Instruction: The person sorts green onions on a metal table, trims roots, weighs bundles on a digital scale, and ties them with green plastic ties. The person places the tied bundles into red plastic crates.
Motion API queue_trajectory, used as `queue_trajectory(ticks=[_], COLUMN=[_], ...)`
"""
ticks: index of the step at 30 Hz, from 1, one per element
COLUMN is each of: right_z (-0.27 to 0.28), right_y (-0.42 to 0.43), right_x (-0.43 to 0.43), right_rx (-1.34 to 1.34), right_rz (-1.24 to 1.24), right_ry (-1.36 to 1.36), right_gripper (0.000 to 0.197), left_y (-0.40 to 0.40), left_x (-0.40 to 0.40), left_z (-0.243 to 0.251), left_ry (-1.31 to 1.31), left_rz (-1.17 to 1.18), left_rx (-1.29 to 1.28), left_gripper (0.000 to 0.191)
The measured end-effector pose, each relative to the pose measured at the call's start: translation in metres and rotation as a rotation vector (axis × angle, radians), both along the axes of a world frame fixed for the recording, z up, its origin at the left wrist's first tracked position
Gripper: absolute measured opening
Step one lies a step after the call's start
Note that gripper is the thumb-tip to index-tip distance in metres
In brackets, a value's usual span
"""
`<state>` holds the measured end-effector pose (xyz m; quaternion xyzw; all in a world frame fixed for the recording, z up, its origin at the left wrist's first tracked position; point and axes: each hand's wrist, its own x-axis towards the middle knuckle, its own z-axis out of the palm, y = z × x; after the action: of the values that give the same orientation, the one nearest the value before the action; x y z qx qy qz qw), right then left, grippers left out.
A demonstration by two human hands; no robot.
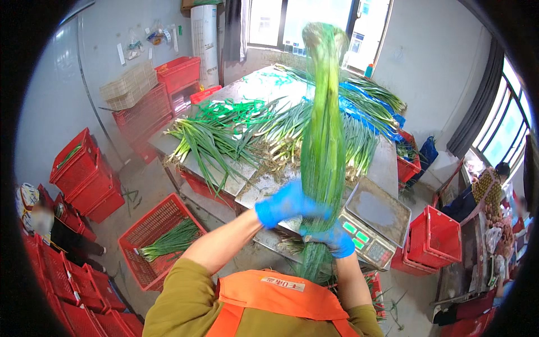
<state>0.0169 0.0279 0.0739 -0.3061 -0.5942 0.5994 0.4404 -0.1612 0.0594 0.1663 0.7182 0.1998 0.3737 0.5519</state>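
A long bundle of green onions (324, 139) stands upright in front of me, roots up and leaves down, blurred by motion. My right hand (330, 240), in a blue glove, is closed around its lower leafy part. Just above and to the left, my left hand (290, 206), also blue-gloved and blurred, lies against the leaves; whether its fingers grip is unclear. Behind the bundle, more green onions (210, 139) lie on the metal table (248, 172), beside green ties (236, 111). A digital scale (372, 219) with a flat metal pan stands at the table's right corner.
A red plastic crate (147, 236) holding green onions sits on the floor at left. Stacked red crates (86, 177) stand further left, others (436, 238) at right. Blue plastic sheeting (362, 109) lies under onions at the table's back. Other people are at both far sides.
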Motion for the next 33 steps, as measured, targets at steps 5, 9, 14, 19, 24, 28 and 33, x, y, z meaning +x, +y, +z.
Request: queue_trajectory(ticks=[5, 9, 14, 19, 24, 28, 33], right_z=[0.026, 0.053, -0.002, -0.052, 0.074, 0.032, -0.051], right_y=[0.003, 0.011, 0.022, 0.005, 0.096, 0.061, 0.076], right_x=[0.004, -0.025, 0.006, 0.194, 0.083, -0.078, -0.073], right_rx=[0.132, 0.100, -0.071, -0.206, 0.082, 0.185, -0.114], right_rz=[0.170, 0.269, 0.391, 0.789, 0.245, 0.510, 1.000], right_ry=[-0.253, -0.253, -0.750, -1.398, -0.614, -0.646, -0.967], right_gripper=[0.073, 0.047, 0.033, 0.036, 0.084, 0.092, 0.044], left_y=[0.037, 0.028, 0.072, 0.083, 0.022, 0.038, -0.008], left_x=[-0.067, -0.049, -0.095, -0.175, -0.127, -0.132, -0.166], left_z=[-0.017, 0.021, 0.007, -0.015, -0.023, -0.095, -0.165], left_ry=[-0.359, -0.508, -0.692, -0.836, -0.799, -0.907, -1.062], left_rz=[0.064, 0.473, 0.618, 0.714, 0.942, 1.055, 0.965], left_rx=[-0.241, -0.202, -0.353, -0.288, -0.446, -0.333, -0.822], left_gripper=[0.062, 0.036, 0.023, 0.033, 0.042, 0.042, 0.029])
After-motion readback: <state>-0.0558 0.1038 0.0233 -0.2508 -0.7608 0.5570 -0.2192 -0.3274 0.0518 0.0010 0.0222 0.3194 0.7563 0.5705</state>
